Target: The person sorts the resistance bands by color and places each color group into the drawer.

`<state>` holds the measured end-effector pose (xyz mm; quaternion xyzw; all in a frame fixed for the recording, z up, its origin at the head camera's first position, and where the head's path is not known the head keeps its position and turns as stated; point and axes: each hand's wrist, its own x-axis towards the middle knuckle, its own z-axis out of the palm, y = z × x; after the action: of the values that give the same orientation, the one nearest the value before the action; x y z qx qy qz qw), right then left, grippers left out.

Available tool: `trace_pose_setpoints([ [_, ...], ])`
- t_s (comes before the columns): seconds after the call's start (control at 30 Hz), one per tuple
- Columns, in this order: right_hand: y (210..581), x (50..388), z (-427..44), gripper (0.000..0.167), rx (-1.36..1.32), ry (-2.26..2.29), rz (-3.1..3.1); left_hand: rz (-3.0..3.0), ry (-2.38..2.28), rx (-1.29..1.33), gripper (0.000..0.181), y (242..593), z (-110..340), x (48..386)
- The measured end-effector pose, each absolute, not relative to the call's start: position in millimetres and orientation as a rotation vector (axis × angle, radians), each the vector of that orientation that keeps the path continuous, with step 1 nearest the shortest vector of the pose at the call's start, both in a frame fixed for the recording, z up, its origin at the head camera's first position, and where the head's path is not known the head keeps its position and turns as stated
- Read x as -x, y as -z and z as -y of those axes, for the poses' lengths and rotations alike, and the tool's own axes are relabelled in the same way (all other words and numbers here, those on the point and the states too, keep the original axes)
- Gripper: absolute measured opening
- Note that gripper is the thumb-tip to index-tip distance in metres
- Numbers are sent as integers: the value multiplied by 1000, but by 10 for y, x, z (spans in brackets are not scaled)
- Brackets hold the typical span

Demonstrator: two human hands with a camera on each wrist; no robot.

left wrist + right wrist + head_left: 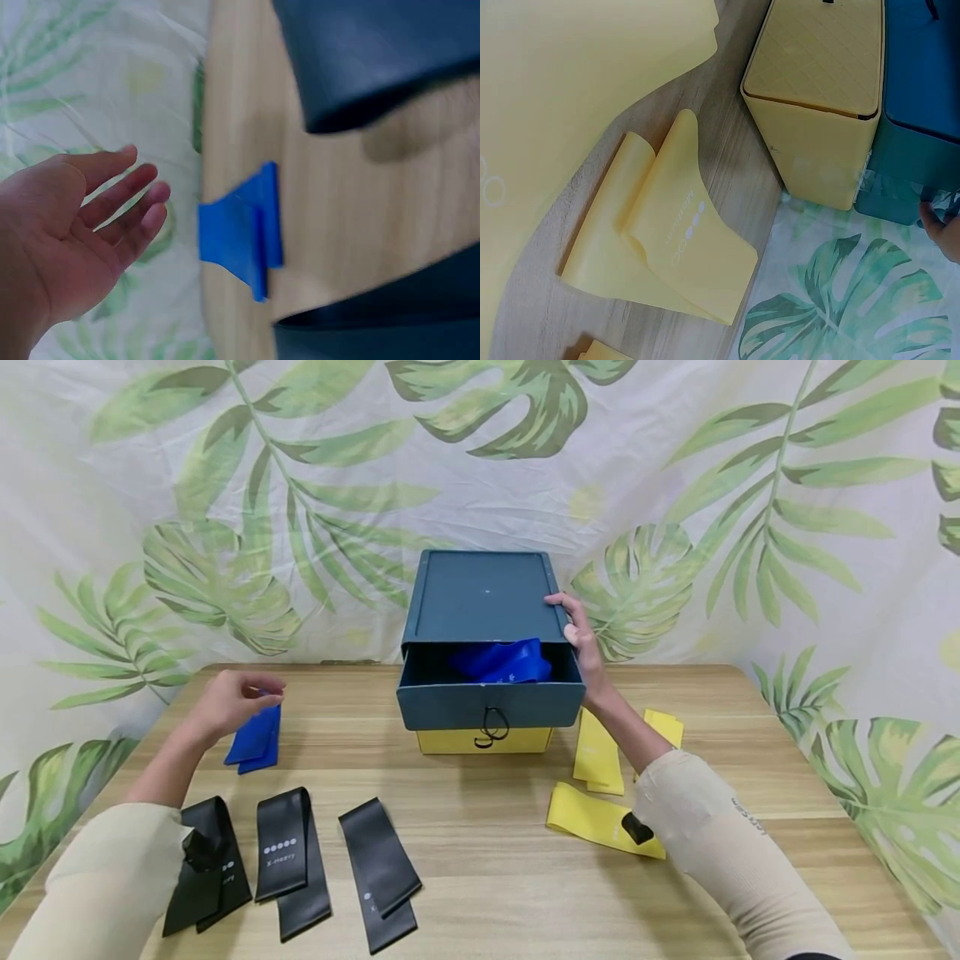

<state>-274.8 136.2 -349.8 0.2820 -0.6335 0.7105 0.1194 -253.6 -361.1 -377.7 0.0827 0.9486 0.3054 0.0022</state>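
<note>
My left hand, its fingers loosely bent and holding nothing, hovers over a folded blue resistance band at the table's left. In the left wrist view that hand is apart from the band. A dark blue drawer box stands at the back, stacked on a yellow drawer. Its drawer is pulled out, with blue resistance band material inside. Against the box's right side lies my right hand, fingertips on the top edge; the right wrist view catches only part of it.
Several black resistance bands lie folded at front left. Yellow resistance bands lie on the right, partly under my right forearm. A black cord loop hangs from the blue drawer front. Leaf-patterned cloth hangs behind the wooden table.
</note>
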Motion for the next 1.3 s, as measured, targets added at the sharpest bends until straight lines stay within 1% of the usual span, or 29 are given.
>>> trace_pose_setpoints([
  [0.2, 3510, 2749, -1369, 52, -819, -2074, 1855, -2992, -795, -233, 43, 3952, 3737, 2631],
  [0.4, 3506, 2740, -1376, 52, -821, -2073, 1853, -2948, -679, -263, 55, 4016, 3735, 2756],
  [0.67, 3512, 2760, -1366, 54, -827, -2068, 1862, -2950, -529, -110, 66, 4060, 3728, 2871],
  [0.87, 3497, 2750, -1364, 57, -828, -2060, 1865, -2988, -352, -141, 59, 4083, 3721, 2887],
  [1.03, 3506, 2764, -1366, 58, -827, -2039, 1878, -3023, -328, -192, 52, 4096, 3733, 2915],
  [1.13, 3508, 2763, -1371, 58, -823, -2030, 1884, -3050, -335, -225, 44, 4086, 3746, 2936],
  [1.3, 3504, 2757, -1370, 57, -822, -2028, 1885, -3104, -356, -268, 25, 4029, 3766, 2918],
])
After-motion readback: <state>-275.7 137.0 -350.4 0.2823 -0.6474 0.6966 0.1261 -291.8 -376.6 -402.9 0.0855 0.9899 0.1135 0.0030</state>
